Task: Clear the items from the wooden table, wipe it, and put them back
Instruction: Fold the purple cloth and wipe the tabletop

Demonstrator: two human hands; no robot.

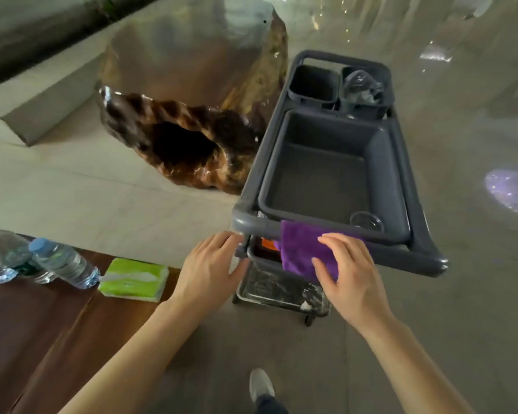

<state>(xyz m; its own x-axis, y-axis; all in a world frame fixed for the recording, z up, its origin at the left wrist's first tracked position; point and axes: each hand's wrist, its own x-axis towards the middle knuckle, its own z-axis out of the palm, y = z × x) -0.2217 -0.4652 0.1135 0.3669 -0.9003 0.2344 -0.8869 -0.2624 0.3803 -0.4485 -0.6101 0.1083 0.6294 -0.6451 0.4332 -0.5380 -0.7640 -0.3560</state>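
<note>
At the centre of the frame, low down, the purple cloth (304, 249) is draped over the near rail of the grey plastic cart (425, 246), and the right hand (352, 277) is closed on its lower edge, thumb under and fingers on top, a pinch that looks meant to lift it off the rail for the wiping. The left hand (211, 264) is spread open and empty, fingertips laid against the cart's rounded corner, most likely to steady it while the cloth is drawn away. The cloth reads as soft, fuzzy microfibre, folded flat. A deep rectangular tub (326, 174) is seated in the cart's top, smooth and matte, with a clear round cup (366, 221) lying in its near corner; two smaller bins are slotted in behind it. At the lower left of the frame the dark wooden surface (42, 339) is seen, its grain glossy, and it has not been cleared: clear ribbed plastic water bottles (63, 262) with pale caps are lying along its far edge, and a soft green tissue pack (133, 279) is resting just beside them. Upper left of centre, a gnarled, lacquered stump (192, 115) with a dark hollow is standing on the pale floor.
</note>
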